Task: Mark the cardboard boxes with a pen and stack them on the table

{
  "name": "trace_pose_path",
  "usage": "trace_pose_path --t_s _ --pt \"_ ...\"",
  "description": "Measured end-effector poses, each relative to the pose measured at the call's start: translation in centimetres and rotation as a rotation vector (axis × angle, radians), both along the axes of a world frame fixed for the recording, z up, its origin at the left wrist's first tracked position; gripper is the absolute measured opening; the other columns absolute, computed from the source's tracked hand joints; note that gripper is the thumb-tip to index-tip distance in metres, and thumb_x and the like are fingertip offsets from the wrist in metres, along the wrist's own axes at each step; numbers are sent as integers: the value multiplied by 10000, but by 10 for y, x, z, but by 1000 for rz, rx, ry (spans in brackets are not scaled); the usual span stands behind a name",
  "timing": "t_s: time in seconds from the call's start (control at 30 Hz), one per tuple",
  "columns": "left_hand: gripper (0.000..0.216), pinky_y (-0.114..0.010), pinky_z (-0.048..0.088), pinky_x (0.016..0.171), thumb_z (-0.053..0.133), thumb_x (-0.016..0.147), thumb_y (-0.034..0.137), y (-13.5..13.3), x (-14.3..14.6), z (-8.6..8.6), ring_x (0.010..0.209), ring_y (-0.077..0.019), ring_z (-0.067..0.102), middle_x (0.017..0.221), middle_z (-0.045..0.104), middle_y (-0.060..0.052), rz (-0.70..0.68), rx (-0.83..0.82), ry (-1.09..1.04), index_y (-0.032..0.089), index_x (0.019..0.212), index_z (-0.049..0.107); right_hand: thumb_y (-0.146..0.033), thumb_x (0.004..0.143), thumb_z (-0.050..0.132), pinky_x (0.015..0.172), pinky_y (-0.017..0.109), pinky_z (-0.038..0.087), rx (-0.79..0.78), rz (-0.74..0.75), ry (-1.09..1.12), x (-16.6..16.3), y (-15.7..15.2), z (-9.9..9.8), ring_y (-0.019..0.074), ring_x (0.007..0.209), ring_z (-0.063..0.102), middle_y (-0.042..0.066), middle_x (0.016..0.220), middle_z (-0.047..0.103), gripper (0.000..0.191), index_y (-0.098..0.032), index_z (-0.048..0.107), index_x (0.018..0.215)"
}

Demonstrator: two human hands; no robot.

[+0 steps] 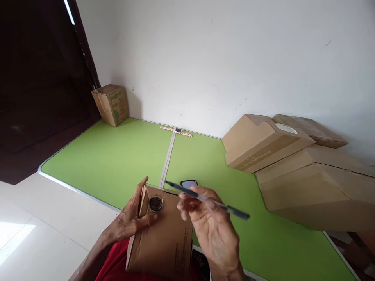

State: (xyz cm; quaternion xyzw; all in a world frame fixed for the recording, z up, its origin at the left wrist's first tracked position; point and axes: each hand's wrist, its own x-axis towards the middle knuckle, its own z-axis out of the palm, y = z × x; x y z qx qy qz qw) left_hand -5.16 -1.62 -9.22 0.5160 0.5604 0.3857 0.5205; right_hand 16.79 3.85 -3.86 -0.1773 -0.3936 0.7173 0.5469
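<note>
In the head view, the person's left hand (pixel 130 220) has its grip spread across the upper left edge of a cardboard box (pixel 166 242), thumb flat on the upward face and fingers along the side, steadying it. The box leans at the near edge of the green counter (pixel 117 156), in front of red clothing (pixel 113 259). Near the top of its face sits a dark round spot (pixel 156 203) ringed by thin scribbled lines, with the left thumb just beside it; whether it is an opening or an object is hard to tell. The right hand (pixel 215 228) is turned palm up, its grip closed on a pen (pixel 201 197) between thumb and fingers. The pen slants across the box's upper right corner, its narrow end pointing left, apart from the round spot. Beyond that hand a phone (pixel 189 183) lies on the counter, partly hidden. A watch with a pink strap (pixel 178 131) lies stretched out by the wall (pixel 187 58). A printed carton (pixel 113 104) stands at the far left corner, and several larger cartons (pixel 310 191) crowd the right side.
</note>
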Motion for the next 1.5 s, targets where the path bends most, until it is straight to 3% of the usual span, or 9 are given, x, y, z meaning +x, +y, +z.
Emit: trace_pose_path --t_s 0.17,0.27,0.37,0.47,0.77,0.93,1.17,1.37,1.5 --pt "1140 -538 434 1227 783 932 423 -3 6 -2 1409 -357 588 1529 620 -147 -29 -7 -170 254 1755 13 -398 982 774 748 236 642 25 -260 -191 -15 -25 -42 151 823 779 20 911 821 144 -294 842 1054" --pt "1124 -506 478 1184 806 931 413 -4 7 -5 1316 -335 643 1476 643 -145 -19 12 -200 263 1756 57 -372 985 773 737 239 633 80 -432 -390 -16 -32 -60 135 748 749 6 867 793 106 -278 812 1016" --pt "1154 -478 534 1115 829 914 396 -4 6 -7 1242 -321 675 1463 642 -153 -20 14 -216 269 1756 51 -385 993 758 734 243 631 77 -473 -477 -16 -36 -67 145 737 753 6 835 785 123 -264 778 1000" --pt "1162 -449 572 1052 833 908 372 -5 4 -9 1204 -307 690 1456 641 -154 -30 5 -219 268 1752 42 -393 1001 743 713 233 628 87 -466 -543 -16 -38 -68 151 725 756 11 818 791 137 -258 754 978" --pt "1189 -468 473 1189 851 904 353 -6 3 -12 1390 -322 589 1498 606 -130 -22 32 -224 295 1755 22 -378 1043 678 763 215 625 200 -356 -676 -15 -40 -72 157 816 772 21 914 801 118 -273 728 1026" --pt "1181 -488 490 1167 833 924 374 -7 2 -14 1333 -322 632 1448 650 -140 -15 29 -228 273 1754 -1 -405 1050 654 781 253 630 229 -250 -767 -9 -38 -72 174 813 766 37 906 788 169 -255 730 1032" --pt "1170 -487 487 1186 837 917 413 -9 2 -14 1344 -310 626 1542 583 -143 1 0 -250 292 1753 28 -515 1003 685 459 190 488 83 -383 -693 -4 -32 -64 146 556 658 16 649 684 333 -222 712 848" --pt "1226 -505 513 1161 853 906 431 -8 3 -13 1304 -316 653 1512 612 -159 5 -26 -288 275 1753 -20 -567 948 749 455 183 467 -10 -521 -638 1 -16 -58 111 501 573 2 618 656 374 -211 698 847" --pt "1221 -510 514 1161 849 906 465 -9 4 -14 1295 -318 663 1503 632 -151 6 -20 -283 291 1754 -13 -561 964 732 447 201 459 51 -476 -594 -14 -5 -54 120 505 574 2 633 656 363 -211 695 874"
